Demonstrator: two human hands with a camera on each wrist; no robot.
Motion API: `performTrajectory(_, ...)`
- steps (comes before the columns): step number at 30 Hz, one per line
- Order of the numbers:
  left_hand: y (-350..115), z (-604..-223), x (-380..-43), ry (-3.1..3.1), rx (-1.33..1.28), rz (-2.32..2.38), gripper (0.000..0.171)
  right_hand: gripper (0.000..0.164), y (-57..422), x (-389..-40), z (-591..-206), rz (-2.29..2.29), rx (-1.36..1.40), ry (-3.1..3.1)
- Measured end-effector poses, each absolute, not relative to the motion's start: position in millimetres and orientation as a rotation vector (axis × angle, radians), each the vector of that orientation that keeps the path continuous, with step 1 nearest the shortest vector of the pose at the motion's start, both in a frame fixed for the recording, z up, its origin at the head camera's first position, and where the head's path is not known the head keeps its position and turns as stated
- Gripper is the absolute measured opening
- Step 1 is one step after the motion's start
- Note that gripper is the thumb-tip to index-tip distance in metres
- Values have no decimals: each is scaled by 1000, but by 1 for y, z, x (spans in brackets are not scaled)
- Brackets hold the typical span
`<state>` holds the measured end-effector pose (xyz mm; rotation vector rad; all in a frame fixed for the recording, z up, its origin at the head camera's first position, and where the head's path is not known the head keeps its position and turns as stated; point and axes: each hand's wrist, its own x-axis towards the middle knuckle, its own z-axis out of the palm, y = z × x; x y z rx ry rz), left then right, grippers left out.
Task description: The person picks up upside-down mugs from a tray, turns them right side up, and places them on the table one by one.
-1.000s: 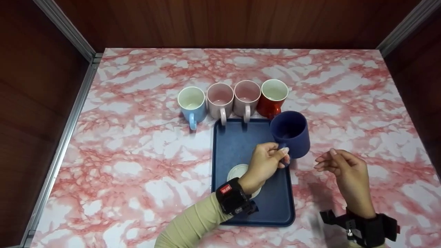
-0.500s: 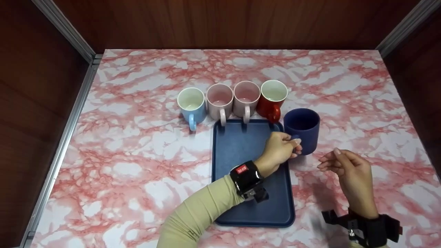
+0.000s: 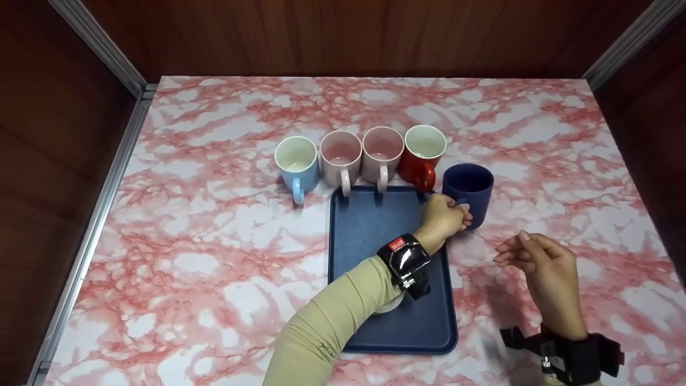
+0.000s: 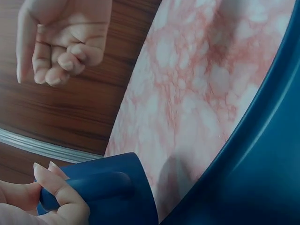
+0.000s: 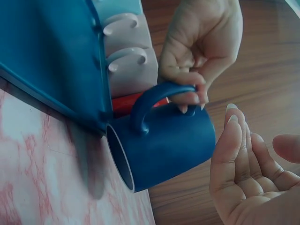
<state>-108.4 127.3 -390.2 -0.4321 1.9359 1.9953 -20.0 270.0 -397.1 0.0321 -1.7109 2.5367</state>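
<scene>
My left hand (image 3: 445, 217) pinches the handle of a dark blue mug (image 3: 478, 201), thumb and fingers round its loop. The mug is upright just right of the tray's far right corner, near the red mug (image 3: 419, 167). In the right wrist view its base (image 5: 121, 161) shows, apart from the marbled tabletop. Nothing is in my right hand (image 3: 552, 279), raised over the table at the right with loosely bent fingers. Under my left forearm lies the blue tray (image 3: 370, 230), with a pale round item (image 3: 390, 306) on it, mostly hidden by the sleeve.
Left of the red mug, two pink mugs (image 3: 340, 155) and a light blue mug (image 3: 298, 166) complete a row, handles toward me. The row stands at the tray's far edge. Dark wooden panels (image 3: 343, 37) with metal edging enclose the table.
My left hand has carried the blue mug right, off the tray's corner, then slightly away from me and lower. The red mug's handle shows fully now. My right hand has barely moved.
</scene>
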Motion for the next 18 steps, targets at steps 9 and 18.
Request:
performTrajectory(9,139,-400,-117,2065,-429,1957,11,23,270,-21,-398,2553,23,-1695)
performTrajectory(18,141,-405,-125,2433,-333,1651,13,28,267,-23,-398,2471,-46,-1743)
